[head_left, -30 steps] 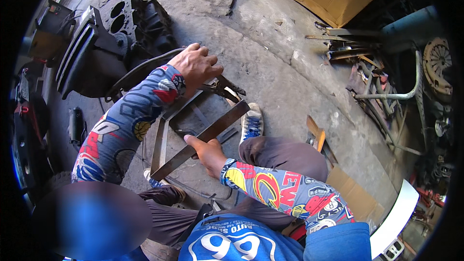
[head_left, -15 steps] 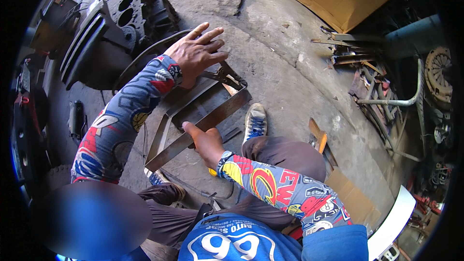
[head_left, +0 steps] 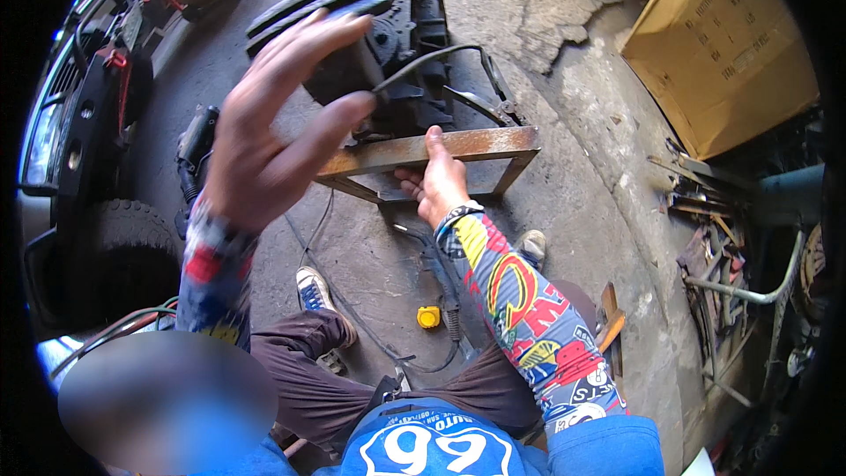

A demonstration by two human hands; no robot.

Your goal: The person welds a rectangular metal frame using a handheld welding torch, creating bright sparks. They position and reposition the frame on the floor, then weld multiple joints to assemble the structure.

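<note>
My right hand (head_left: 438, 183) grips the near bar of a rusty metal frame (head_left: 498, 143), its thumb on top and its fingers curled underneath. The frame's other bars hang below and behind that bar. My left hand (head_left: 286, 123) is raised over the frame's left end, fingers stretched and thumb apart, holding nothing. It is slightly blurred and hides that end. A clamp-like piece (head_left: 508, 111) with a dark cable (head_left: 441, 53) sits at the frame's far right corner. Just beyond the frame stands a dark engine block (head_left: 432, 26).
Between my feet lie a yellow object (head_left: 429, 316) and a black-handled tool with a cable (head_left: 441, 278). A dark power tool (head_left: 197, 137) lies left, near a vehicle bumper (head_left: 97, 115). At right are a cardboard box (head_left: 718, 53) and scrap metal (head_left: 705, 203).
The frame has been turned, so its rusty bar now runs nearly level across the view. My left hand has come off its far side and moved left and up. The view has shifted left.
</note>
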